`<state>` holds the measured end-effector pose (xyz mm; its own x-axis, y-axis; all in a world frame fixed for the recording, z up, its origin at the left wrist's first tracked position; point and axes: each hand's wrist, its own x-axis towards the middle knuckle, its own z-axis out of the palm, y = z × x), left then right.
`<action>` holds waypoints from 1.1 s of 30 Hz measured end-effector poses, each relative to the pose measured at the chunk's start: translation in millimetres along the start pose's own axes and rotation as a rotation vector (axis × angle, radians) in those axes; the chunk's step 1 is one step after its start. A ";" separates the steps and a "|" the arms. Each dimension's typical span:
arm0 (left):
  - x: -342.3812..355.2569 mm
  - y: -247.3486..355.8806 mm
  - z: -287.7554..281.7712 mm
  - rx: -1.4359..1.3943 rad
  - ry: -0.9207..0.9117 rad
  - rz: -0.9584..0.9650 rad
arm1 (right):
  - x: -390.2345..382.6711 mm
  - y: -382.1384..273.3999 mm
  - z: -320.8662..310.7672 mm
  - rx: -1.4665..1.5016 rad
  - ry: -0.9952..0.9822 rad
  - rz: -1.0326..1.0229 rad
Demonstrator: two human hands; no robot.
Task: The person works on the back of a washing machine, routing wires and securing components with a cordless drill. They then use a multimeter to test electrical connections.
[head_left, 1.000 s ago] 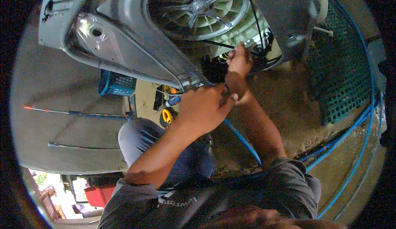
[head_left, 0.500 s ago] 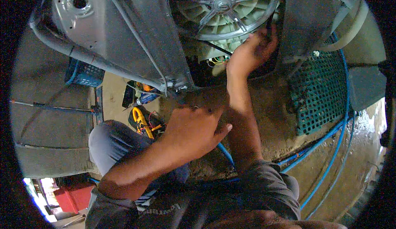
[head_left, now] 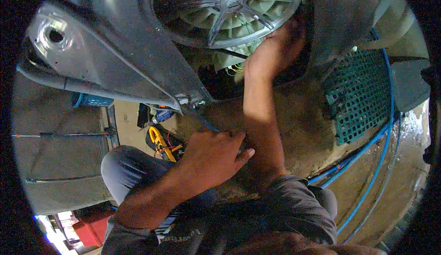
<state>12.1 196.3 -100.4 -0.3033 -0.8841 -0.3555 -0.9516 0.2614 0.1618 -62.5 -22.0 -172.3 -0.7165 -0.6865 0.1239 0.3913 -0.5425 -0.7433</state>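
Observation:
An upturned grey metal machine housing [head_left: 119, 48] fills the top, with a silver spoked pulley [head_left: 232, 2], a black belt [head_left: 234, 53], pale plastic and thin wires [head_left: 235, 70] inside the opening. My right hand [head_left: 271, 48] reaches in at the pulley's lower right edge, its fingers mostly lost in shadow. My left hand [head_left: 216, 151] hangs below the housing beside my right forearm, fingers curled; anything in it is hidden.
A yellow clamp-type meter [head_left: 161, 142] and blue tool [head_left: 163, 116] lie beneath the housing, near a blue basket [head_left: 92, 99]. A green grid mat [head_left: 358, 99] and blue hoses [head_left: 381, 163] lie right, long poles [head_left: 69, 134] left, a red box [head_left: 89, 229] bottom left.
My right hand has moved up from the belt toward the pulley's right rim. My left hand has dropped away from the housing's lower edge.

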 end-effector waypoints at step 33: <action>14.5 2.4 12.6 0.055 -0.143 -0.032 | 27.5 6.7 -22.6 0.588 -0.283 0.448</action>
<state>4.8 189.0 -116.8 -0.2727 -0.8294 -0.4876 -0.9611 0.2580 0.0986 -92.6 -33.5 -188.6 -0.2758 -0.9542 0.1160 0.9054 -0.2984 -0.3021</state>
